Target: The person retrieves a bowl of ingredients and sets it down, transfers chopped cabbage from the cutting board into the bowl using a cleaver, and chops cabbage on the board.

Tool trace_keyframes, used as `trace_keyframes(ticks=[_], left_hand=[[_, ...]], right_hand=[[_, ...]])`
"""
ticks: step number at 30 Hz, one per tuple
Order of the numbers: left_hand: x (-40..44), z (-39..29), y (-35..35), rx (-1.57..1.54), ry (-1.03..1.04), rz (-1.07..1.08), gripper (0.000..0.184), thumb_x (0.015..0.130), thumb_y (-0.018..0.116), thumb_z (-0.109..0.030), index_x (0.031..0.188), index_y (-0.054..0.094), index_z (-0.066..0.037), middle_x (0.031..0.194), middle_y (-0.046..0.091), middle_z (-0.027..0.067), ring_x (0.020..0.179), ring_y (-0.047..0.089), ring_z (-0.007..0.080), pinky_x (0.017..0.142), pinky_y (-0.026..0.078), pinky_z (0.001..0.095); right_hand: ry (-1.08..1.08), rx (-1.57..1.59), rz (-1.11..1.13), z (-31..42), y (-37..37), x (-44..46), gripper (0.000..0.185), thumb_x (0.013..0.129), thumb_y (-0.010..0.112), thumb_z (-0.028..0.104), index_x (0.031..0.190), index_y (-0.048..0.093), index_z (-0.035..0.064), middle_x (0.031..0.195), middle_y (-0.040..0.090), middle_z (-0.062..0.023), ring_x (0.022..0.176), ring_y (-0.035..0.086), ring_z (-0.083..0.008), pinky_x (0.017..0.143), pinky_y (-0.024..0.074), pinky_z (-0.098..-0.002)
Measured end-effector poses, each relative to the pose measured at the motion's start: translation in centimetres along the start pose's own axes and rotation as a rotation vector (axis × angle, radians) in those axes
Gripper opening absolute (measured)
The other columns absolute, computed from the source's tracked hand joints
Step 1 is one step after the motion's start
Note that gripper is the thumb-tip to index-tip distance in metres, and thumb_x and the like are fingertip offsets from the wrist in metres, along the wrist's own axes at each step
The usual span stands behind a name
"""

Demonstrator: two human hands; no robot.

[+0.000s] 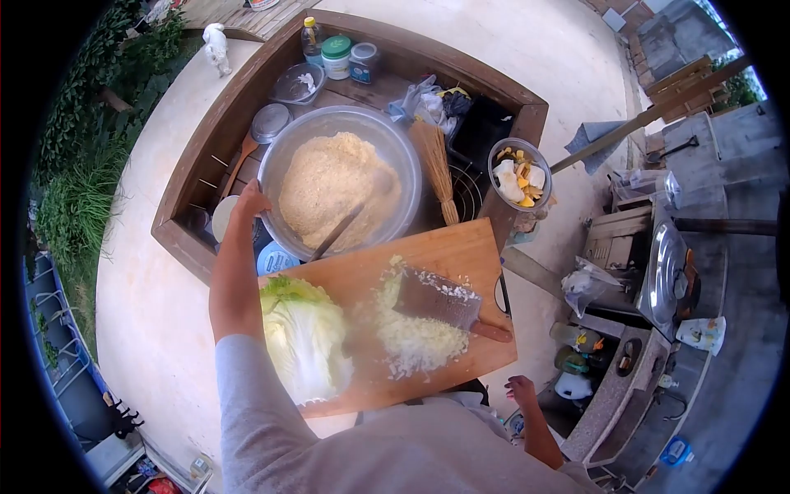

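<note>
At the left rim of a large metal bowl [409, 177], my left hand [253, 198] is closed on the edge. Pale yellow, crumbly meal [325, 177] fills much of the bowl, and a long-handled utensil [337, 232] leans in it, its lower end hidden. My right hand [520, 389] hangs in the air to the right of the cutting board [436, 247], holding nothing, fingers loosely apart. On the board lie a napa cabbage [306, 346], a heap of finely chopped cabbage [420, 346] and a cleaver [440, 299] with bits stuck to its blade.
A wooden-framed table [185, 222] carries jars [336, 56], a bottle [311, 39], a straw whisk [436, 169] and a black tray [480, 128]. A tub of scraps [520, 174] sits at its right corner. Farther right stand a lidded wok [668, 276] and a stone sink [617, 395].
</note>
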State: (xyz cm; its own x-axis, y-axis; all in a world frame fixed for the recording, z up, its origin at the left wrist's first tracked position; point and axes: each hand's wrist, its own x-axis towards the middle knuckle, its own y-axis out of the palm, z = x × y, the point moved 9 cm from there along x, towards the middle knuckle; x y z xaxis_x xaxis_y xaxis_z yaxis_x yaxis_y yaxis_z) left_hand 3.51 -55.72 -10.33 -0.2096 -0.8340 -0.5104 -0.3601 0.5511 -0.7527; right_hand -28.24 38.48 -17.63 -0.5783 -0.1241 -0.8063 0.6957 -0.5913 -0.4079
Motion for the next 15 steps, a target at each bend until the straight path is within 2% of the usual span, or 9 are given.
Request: trace_keyframes(ticks=[3,4,8,11,12,14,15], left_hand=[[-1.3,0.9,1.2,-0.134,0.020,0.039,0.058,0.066,0.083,-0.001,0.118,0.057,0.001,0.097,0.071,0.0176,0.076,0.073,0.0280,0.052,0.057,0.0363],[-2.8,0.0,0.7,-0.041,0.018,-0.019,0.057,0.068,0.084,-0.004,0.118,0.057,0.003,0.090,0.071,0.0181,0.070,0.072,0.0267,0.052,0.057,0.0347],[-4.5,0.9,1.3,-0.010,-0.056,0.047,0.057,0.069,0.085,-0.008,0.116,0.057,0.007,0.087,0.071,0.0187,0.068,0.072,0.0249,0.050,0.056,0.0337],[-5.3,0.2,0.9,0.076,-0.068,0.052,0.052,0.073,0.086,-0.013,0.111,0.056,0.006,0.086,0.071,0.0163,0.058,0.069,0.0240,0.045,0.054,0.0350],[-5.2,0.0,1.4,0.119,-0.019,0.138,0.047,0.073,0.086,-0.015,0.105,0.062,0.010,0.080,0.071,0.0170,0.054,0.069,0.0251,0.043,0.053,0.0356],[-4.9,-0.4,1.5,0.255,-0.002,0.108,0.044,0.074,0.085,-0.015,0.104,0.065,0.010,0.077,0.072,0.0169,0.054,0.069,0.0256,0.044,0.054,0.0362],[-4.8,-0.7,1.4,0.290,-0.019,0.087,0.042,0.075,0.084,-0.015,0.107,0.067,0.007,0.084,0.072,0.0166,0.064,0.069,0.0268,0.052,0.055,0.0372]], right_hand=[[0.014,-0.056,0.068,-1.7,1.3,-0.6,0.024,0.090,0.052,0.006,0.109,0.065,-0.0006,0.089,0.072,-0.0141,0.063,0.068,-0.0210,0.057,0.0590,-0.0342],[0.017,-0.089,0.090,-2.6,2.0,-0.7,0.024,0.090,0.052,0.006,0.109,0.065,-0.0008,0.089,0.072,-0.0142,0.064,0.068,-0.0211,0.057,0.0593,-0.0344],[0.014,-0.159,0.125,-4.6,3.1,-0.4,0.024,0.090,0.051,0.005,0.108,0.065,-0.0015,0.089,0.072,-0.0141,0.064,0.068,-0.0211,0.058,0.0599,-0.0345],[-0.030,-0.119,0.115,-2.6,3.8,0.0,0.024,0.090,0.052,0.005,0.108,0.065,-0.0009,0.089,0.072,-0.0136,0.064,0.068,-0.0202,0.057,0.0586,-0.0329],[-0.044,-0.102,0.105,-1.7,3.6,-0.4,0.023,0.090,0.052,0.006,0.108,0.066,-0.0007,0.089,0.072,-0.0135,0.063,0.067,-0.0198,0.056,0.0581,-0.0323],[-0.099,-0.052,0.069,0.6,3.1,-1.5,0.023,0.090,0.053,0.006,0.108,0.065,-0.0003,0.089,0.072,-0.0130,0.062,0.066,-0.0186,0.056,0.0567,-0.0305],[-0.126,-0.026,0.053,1.5,2.9,-1.8,0.023,0.090,0.053,0.006,0.109,0.065,-0.0001,0.089,0.072,-0.0127,0.062,0.066,-0.0180,0.056,0.0560,-0.0297]])
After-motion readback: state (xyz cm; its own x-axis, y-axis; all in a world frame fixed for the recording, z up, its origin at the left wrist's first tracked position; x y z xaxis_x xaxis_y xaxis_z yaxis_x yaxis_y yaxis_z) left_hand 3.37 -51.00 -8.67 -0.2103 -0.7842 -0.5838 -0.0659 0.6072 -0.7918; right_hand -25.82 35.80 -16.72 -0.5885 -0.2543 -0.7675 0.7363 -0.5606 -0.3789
